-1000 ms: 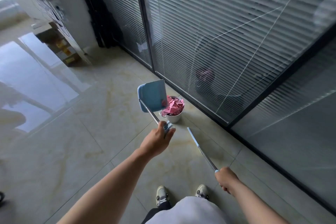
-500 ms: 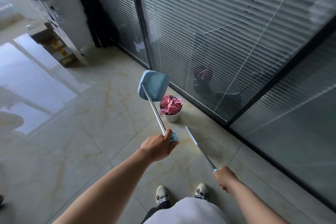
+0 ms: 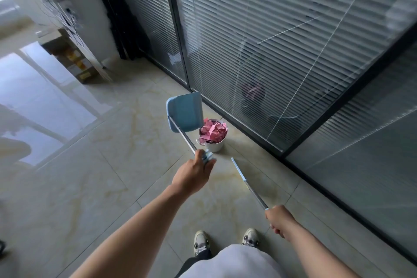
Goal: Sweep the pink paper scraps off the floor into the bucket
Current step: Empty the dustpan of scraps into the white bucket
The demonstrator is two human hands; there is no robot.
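Observation:
A small white bucket (image 3: 214, 145) stands on the tiled floor near the glass wall, heaped with pink paper scraps (image 3: 213, 131). My left hand (image 3: 193, 174) grips the handle end of a light blue dustpan (image 3: 185, 111), which is raised off the floor just left of the bucket, its underside facing me. My right hand (image 3: 278, 221) grips the end of a thin metal broom pole (image 3: 248, 184) that points toward the bucket; the broom's head is not visible. No scraps show on the floor.
A glass partition with blinds (image 3: 293, 52) runs along the right, its black base rail close behind the bucket. Cardboard boxes (image 3: 76, 61) sit under a white board at the back left. My shoes (image 3: 225, 241) stand on the glossy tiles.
The dustpan tipped up and swung slightly left, then came back toward the bucket. My left hand slid a little lower along its handle. My right hand and the pole barely moved.

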